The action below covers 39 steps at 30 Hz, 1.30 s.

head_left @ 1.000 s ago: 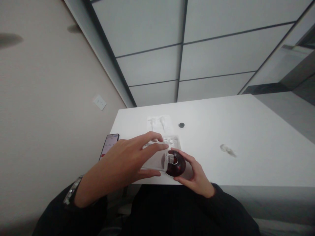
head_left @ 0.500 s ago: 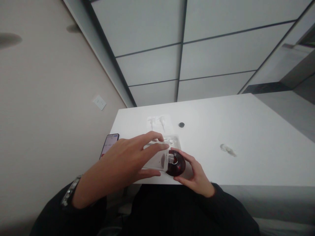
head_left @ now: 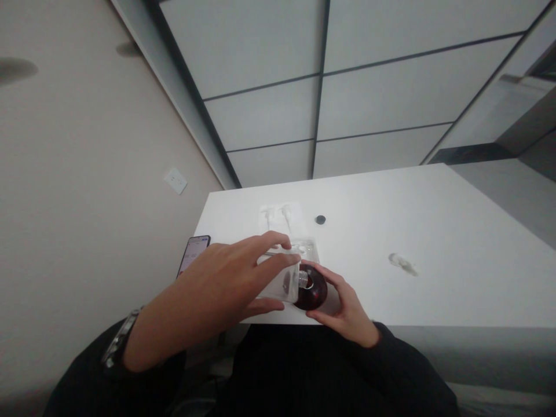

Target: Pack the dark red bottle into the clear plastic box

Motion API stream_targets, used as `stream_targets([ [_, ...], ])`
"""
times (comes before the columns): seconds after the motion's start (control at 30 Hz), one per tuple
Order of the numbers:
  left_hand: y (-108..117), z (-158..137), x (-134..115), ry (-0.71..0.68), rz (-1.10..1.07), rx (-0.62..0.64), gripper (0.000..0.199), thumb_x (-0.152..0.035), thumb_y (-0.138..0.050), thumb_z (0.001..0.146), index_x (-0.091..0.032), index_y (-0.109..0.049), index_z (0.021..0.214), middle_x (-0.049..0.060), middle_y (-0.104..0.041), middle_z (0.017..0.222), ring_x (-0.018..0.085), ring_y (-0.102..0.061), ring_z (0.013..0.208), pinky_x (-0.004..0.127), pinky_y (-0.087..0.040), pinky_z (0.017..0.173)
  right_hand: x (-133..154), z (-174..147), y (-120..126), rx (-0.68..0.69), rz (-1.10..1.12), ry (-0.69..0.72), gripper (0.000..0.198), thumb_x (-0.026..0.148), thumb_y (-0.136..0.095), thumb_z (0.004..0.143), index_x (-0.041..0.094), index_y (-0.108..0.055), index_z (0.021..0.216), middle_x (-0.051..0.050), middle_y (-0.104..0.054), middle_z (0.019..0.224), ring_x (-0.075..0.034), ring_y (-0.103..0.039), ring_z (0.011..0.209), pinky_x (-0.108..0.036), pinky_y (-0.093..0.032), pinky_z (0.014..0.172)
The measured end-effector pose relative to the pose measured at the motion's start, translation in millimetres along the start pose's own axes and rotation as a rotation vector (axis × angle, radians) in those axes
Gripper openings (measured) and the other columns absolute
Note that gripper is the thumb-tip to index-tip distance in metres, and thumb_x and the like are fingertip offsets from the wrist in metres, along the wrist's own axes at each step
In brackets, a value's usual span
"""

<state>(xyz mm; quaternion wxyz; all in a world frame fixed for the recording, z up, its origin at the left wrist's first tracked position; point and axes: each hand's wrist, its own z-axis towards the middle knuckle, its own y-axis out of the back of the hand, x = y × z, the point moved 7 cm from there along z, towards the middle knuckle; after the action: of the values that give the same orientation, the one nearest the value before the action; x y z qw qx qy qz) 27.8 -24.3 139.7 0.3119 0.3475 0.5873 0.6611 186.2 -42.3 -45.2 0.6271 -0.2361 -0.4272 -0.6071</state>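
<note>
Holding a clear bottle tipped on its side, the left hand has its fingers spread along the top and its thumb underneath, so its grip is closed around the bottle's body; the bottle's short neck points to the right and meets the top of a dark red round container; whether the two mouths touch or sit just apart is too blurred to tell. The right hand cups the dark red container from the right side, thumb and fingers curled around its rim, so that grip is closed on it as well; both things sit at the near edge of the white table, right in front of the person's dark-sleeved body. A wristwatch shows on the left wrist. Behind the hands lies a clear plastic tray, partly hidden by the fingers; farther back on the table lie two white pump heads side by side; a small black cap sits just to their right; a phone with a lit screen rests at the table's left edge; a crumpled scrap of clear wrap lies well apart to the right.
</note>
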Motion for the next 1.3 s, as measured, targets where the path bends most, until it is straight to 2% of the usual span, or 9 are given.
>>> stream_targets([
  [0.1,1.4,1.3,-2.1,-0.013,0.011,0.004,0.072,-0.034,-0.100,0.074,-0.018,-0.061,0.132,0.013,-0.074,0.135,0.026,-0.080,0.088,0.038,-0.067,0.071,-0.9,-0.7,-0.1,-0.004,-0.012,-0.004,0.078,0.043,-0.081,0.095,0.032,-0.042,0.162,-0.015,-0.063,0.156,-0.033,-0.064,0.142,-0.054,-0.055,0.117],
  [0.3,1.5,1.2,-1.6,-0.013,0.021,0.022,0.072,-0.035,-0.098,0.077,-0.019,-0.060,0.135,0.013,-0.073,0.136,0.027,-0.080,0.092,0.038,-0.067,0.073,-0.2,-0.3,-0.9,0.003,0.003,0.002,0.080,0.038,-0.083,0.094,0.032,-0.042,0.162,-0.015,-0.063,0.157,-0.034,-0.064,0.142,-0.054,-0.056,0.117],
  [0.6,2.6,2.2,-3.6,-0.023,0.036,0.025,0.072,-0.034,-0.098,0.076,-0.018,-0.060,0.135,0.014,-0.072,0.136,0.030,-0.080,0.098,0.040,-0.069,0.075,-0.9,-1.0,0.3,-0.008,0.005,0.002,0.079,0.042,-0.082,0.095,0.034,-0.042,0.162,-0.013,-0.062,0.158,-0.032,-0.063,0.144,-0.052,-0.054,0.119],
  [0.83,3.1,1.6,-3.0,-0.009,0.023,0.068,0.061,-0.030,-0.088,0.088,-0.018,-0.060,0.140,0.014,-0.070,0.139,0.030,-0.078,0.108,0.038,-0.068,0.078,1.4,0.5,0.4,0.009,-0.012,-0.006,0.082,0.037,-0.084,0.093,0.032,-0.041,0.163,-0.015,-0.062,0.157,-0.035,-0.064,0.142,-0.055,-0.055,0.117],
  [1.3,5.0,6.0,-7.2,-0.020,0.065,0.105,0.067,-0.035,-0.095,0.081,-0.019,-0.061,0.137,0.015,-0.069,0.141,0.032,-0.078,0.107,0.039,-0.068,0.074,-1.4,-1.1,0.5,0.000,0.009,-0.020,0.080,0.038,-0.084,0.093,0.033,-0.043,0.162,-0.013,-0.062,0.158,-0.033,-0.064,0.143,-0.053,-0.054,0.119],
])
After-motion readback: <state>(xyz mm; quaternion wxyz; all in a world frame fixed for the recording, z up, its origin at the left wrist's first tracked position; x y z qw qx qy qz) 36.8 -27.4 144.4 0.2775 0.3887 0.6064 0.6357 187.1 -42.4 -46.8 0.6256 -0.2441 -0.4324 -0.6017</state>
